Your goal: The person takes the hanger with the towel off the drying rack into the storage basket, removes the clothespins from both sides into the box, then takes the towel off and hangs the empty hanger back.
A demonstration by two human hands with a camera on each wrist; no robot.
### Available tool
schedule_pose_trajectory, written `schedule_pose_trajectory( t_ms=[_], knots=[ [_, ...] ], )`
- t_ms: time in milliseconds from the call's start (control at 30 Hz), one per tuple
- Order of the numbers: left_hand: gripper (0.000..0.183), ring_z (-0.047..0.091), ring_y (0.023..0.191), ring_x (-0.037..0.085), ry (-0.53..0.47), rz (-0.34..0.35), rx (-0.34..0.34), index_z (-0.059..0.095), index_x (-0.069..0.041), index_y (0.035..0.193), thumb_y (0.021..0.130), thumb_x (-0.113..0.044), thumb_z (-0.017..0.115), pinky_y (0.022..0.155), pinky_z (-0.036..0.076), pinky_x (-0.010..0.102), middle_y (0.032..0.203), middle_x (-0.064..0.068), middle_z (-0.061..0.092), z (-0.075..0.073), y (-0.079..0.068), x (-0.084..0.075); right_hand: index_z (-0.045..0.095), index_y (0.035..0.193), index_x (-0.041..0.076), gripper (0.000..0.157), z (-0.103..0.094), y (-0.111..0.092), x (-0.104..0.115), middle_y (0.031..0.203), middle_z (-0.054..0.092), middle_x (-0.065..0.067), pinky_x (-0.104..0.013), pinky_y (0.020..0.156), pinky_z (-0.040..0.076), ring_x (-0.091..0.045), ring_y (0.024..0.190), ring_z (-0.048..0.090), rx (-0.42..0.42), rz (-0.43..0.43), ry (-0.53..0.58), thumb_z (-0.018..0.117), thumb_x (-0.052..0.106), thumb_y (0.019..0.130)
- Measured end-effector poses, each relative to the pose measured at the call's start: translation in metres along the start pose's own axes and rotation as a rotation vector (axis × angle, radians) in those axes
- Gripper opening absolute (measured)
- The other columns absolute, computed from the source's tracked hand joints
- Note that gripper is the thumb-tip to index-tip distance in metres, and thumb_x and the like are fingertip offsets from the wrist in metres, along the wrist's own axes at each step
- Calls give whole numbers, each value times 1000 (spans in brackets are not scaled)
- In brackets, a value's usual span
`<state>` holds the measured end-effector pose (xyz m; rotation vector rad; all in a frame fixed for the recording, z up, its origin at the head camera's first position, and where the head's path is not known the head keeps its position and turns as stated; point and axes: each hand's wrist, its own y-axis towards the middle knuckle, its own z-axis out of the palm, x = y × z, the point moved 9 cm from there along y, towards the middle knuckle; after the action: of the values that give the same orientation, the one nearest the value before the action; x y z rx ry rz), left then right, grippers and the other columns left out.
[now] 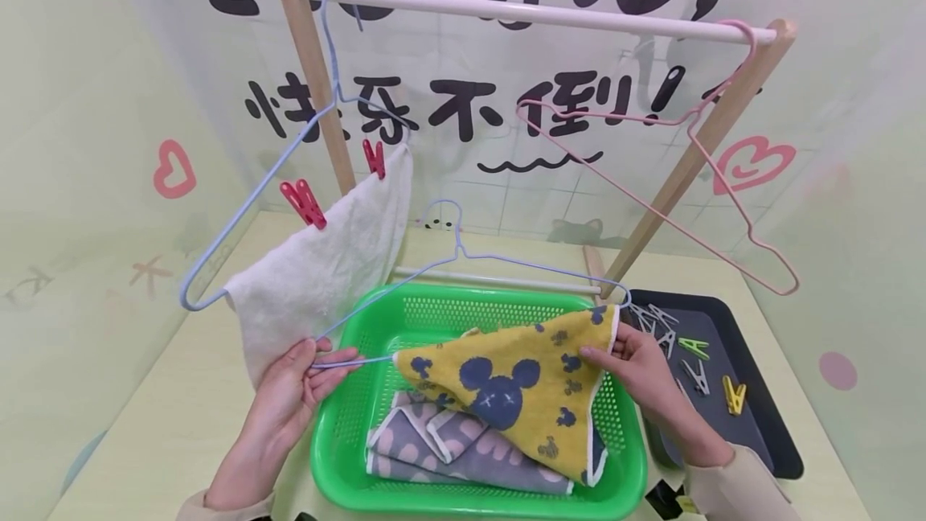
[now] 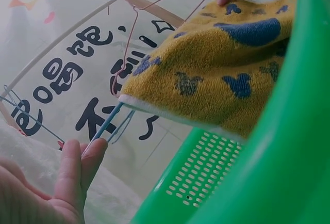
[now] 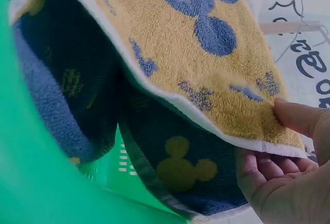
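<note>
A yellow towel [image 1: 531,380] with dark blue mouse-head prints hangs folded over the lower bar of a blue hanger [image 1: 506,256], above the green basket. My left hand [image 1: 292,380] pinches the hanger's left end between thumb and fingers. At the towel's upper right edge, my right hand [image 1: 644,364] pinches the white hem, thumb on the yellow face and fingers underneath, as the right wrist view shows. The towel's dark blue reverse [image 3: 206,164] shows inside the fold. Below it, a grey-and-pink towel [image 1: 470,453] lies in the green basket [image 1: 477,501].
A wooden rack with a white rail [image 1: 535,13] stands behind. On it hang a blue hanger [image 1: 253,198] with a white towel [image 1: 318,288] held by red clothespins [image 1: 304,203], and a pink hanger [image 1: 629,193]. A dark tray [image 1: 767,424] with several clothespins [image 1: 696,376] lies right.
</note>
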<state>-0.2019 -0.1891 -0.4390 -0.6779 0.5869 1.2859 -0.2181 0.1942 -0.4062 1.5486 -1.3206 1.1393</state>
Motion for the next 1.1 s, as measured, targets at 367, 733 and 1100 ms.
schedule_pose_trajectory(
  t_ms=[367, 733, 1100],
  knots=[
    [28, 69, 85, 25, -82, -21, 4, 52, -1, 92, 103, -17, 32, 74, 57, 22, 88, 17, 71, 1, 1, 3, 62, 96, -11, 21, 13, -4, -1, 84, 69, -19, -27, 56, 58, -12, 68, 67, 140, -135, -201, 71, 1, 81],
    [34, 69, 85, 26, -133, -35, 46, 56, 0, 92, 104, -14, 29, 73, 57, 22, 89, 18, 70, 3, -1, 7, 57, 74, 7, 18, 38, -13, -1, 64, 54, 8, -17, 46, 41, 4, 57, 45, 374, -214, -464, 73, 9, 81],
    [33, 70, 83, 25, -141, -18, 30, 57, 1, 92, 104, -14, 30, 71, 57, 21, 89, 18, 70, 2, -1, 8, 59, 80, 7, 12, 43, -16, -2, 68, 56, 9, -17, 48, 42, 3, 58, 44, 427, -237, -510, 71, 7, 83]
  ],
)
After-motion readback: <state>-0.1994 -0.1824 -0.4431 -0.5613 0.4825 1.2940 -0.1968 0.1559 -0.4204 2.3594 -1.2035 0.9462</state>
